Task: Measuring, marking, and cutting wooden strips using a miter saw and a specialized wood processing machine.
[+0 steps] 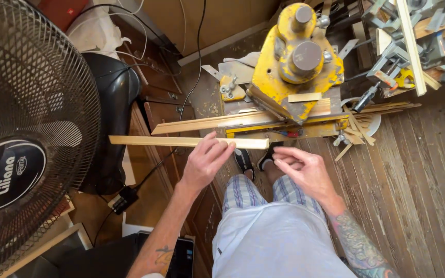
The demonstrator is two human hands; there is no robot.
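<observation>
Left hand (pixel 205 160) pinching pale wooden strip (pixel 186 141) before yellow machine (pixel 292 64), right hand (pixel 302 167) loosely curled, seemingly empty, round dark badge on fan (pixel 7 172)

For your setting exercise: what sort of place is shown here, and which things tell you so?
Probably a small woodworking workshop. A yellow bench machine stands amid cut wooden strips, clamps lie on the bench behind, and the left hand holds a long wooden strip.

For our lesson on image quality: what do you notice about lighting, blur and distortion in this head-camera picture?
Head view: warm, even light, no harsh glare; wide-angle bending curves the fan at the left edge; the left hand pinching the wooden strip and the empty right hand look slightly soft; the yellow machine is sharp.
</observation>
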